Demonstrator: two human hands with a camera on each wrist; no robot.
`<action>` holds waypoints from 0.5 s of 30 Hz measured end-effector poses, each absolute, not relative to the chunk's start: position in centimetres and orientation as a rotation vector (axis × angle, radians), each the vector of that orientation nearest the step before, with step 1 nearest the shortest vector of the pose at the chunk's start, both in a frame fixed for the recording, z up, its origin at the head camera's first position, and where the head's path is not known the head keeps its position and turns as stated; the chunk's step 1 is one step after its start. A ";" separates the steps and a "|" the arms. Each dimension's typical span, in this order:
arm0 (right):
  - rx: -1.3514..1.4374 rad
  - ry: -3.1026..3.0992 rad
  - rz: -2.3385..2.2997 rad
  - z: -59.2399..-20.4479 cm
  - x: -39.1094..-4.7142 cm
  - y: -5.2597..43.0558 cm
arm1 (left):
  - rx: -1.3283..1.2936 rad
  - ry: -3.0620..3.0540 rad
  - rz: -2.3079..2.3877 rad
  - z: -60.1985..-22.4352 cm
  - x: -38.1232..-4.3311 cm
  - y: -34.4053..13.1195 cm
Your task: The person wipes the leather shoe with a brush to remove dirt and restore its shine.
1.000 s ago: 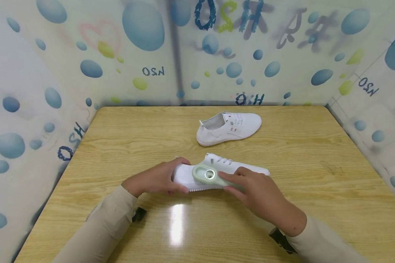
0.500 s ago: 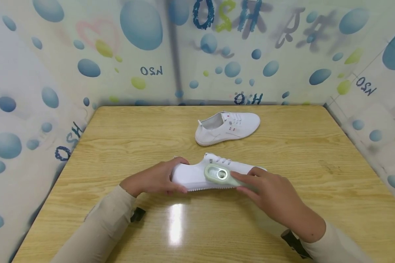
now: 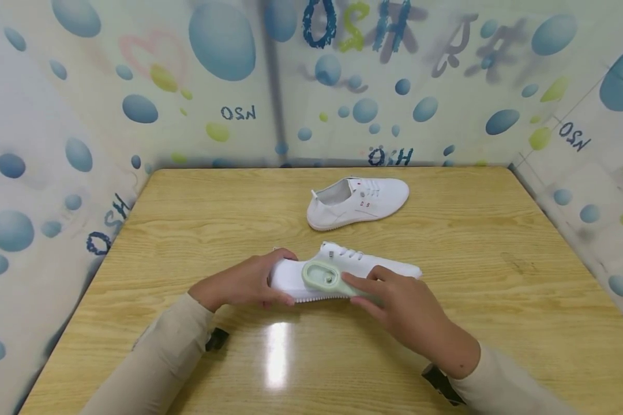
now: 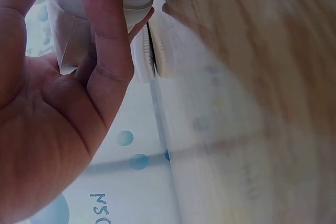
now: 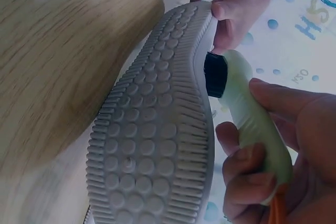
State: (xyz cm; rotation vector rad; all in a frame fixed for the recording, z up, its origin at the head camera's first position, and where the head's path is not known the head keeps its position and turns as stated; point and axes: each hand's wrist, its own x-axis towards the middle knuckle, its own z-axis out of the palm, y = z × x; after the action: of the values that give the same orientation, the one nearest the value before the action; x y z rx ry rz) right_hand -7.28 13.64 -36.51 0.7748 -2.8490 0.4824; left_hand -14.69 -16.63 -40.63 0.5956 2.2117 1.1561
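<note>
My left hand [image 3: 249, 282] grips a white lace-up sneaker [image 3: 376, 266] by its heel, thumb toward the sole side. The shoe is tilted so its studded sole [image 5: 149, 129] faces the right wrist camera. In my right hand [image 3: 412, 311] is a pale green brush [image 3: 321, 275], held by its handle with fingers curled round it. Its dark bristles [image 5: 215, 75] are against the shoe's side near the heel, just above the sole edge. An orange piece [image 5: 279, 205] hangs at the handle's end. From the left wrist, the heel [image 4: 73, 38] shows between fingers and palm.
Another white sneaker [image 3: 386, 199] stands upright farther back on the wooden table [image 3: 228, 213], toe pointing right. Behind the table and along its sides rise walls [image 3: 311, 138] printed with blue and green drops.
The brush slid right along the sneaker's side half a second ago, and is now back left near the heel, carried by my right hand. My left hand and both shoes keep their places.
</note>
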 end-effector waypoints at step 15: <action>0.737 -2.804 0.411 -36.3 -6.7 15.5 | 0.608 2.226 1.131 -40.5 -14.7 -16.6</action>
State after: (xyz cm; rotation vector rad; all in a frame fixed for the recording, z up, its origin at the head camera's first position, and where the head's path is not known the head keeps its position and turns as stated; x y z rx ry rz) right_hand -6.67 15.49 -36.35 0.7370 -2.8042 0.4114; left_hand -14.67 -16.56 -40.53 0.6085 2.2261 1.1314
